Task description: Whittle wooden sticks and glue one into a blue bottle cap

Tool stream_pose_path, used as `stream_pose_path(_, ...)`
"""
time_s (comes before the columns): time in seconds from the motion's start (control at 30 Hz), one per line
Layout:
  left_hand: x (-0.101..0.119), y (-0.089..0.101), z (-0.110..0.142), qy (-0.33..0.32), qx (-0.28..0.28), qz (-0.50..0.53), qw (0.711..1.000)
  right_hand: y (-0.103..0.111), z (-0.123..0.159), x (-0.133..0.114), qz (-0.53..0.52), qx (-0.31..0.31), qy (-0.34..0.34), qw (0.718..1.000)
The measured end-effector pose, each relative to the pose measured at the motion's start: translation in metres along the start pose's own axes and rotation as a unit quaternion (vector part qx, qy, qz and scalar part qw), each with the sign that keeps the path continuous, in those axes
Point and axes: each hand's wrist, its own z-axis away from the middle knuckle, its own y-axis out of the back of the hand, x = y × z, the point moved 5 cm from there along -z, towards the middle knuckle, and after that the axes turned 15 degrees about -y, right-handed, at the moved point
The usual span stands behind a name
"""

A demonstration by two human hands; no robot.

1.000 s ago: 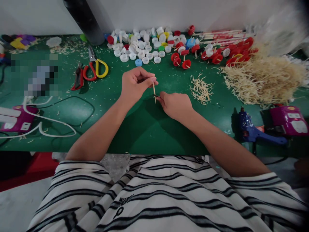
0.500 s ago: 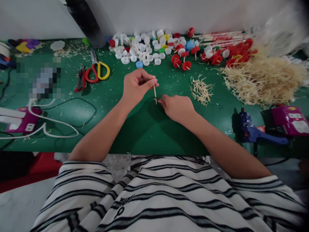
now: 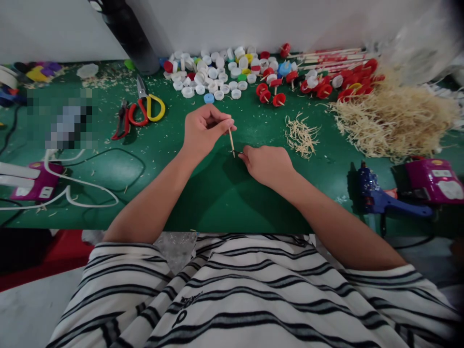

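My left hand (image 3: 206, 126) pinches the upper end of a thin wooden stick (image 3: 231, 139) between thumb and fingers. The stick slants down toward the green tabletop. My right hand (image 3: 270, 162) is closed, and a small dark tip (image 3: 239, 152) pokes out from its fingers close to the stick's lower end. Most of that dark thing is hidden in the hand, so its kind cannot be made out. To the right of this hand lies a small pile of pale shreds (image 3: 301, 136).
White and coloured bottle caps (image 3: 213, 72) cover the back, with red cap pieces on sticks (image 3: 279, 99) beside them. Scissors (image 3: 155, 107) and red-handled cutters (image 3: 121, 123) lie left. A fibre heap (image 3: 395, 118), a blue glue gun (image 3: 384, 200) and a purple power block (image 3: 435, 181) occupy the right.
My left hand has shifted slightly left with the stick, which now leans more. The dark tip has moved a little lower along the stick. My right hand has barely moved.
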Motion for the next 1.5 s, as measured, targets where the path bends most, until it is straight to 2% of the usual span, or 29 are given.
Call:
stream_pose_path(0.57,0.003,-0.001,0.002,-0.006,-0.006,-0.009,1.0,0.002,0.003,0.004,0.004,-0.01,-0.005,1.0)
stream_pose_path(0.9,0.009,-0.002,0.006,-0.033,0.015,-0.049,0.998,0.014,-0.009,0.001,-0.024,0.082,-0.005,0.996)
stream_pose_path(1.17,-0.001,0.0,0.003,-0.021,0.017,-0.023,0.999,0.008,-0.019,-0.002,-0.016,0.068,0.015,0.997)
stream_pose_path(1.3,-0.001,0.0,0.003,-0.033,0.011,-0.03,0.999,0.006,-0.02,-0.002,-0.017,0.066,0.021,0.997)
stream_pose_path(1.5,-0.006,0.003,0.002,-0.019,0.012,-0.046,0.999,0.003,-0.018,0.0,-0.01,0.055,0.015,0.998)
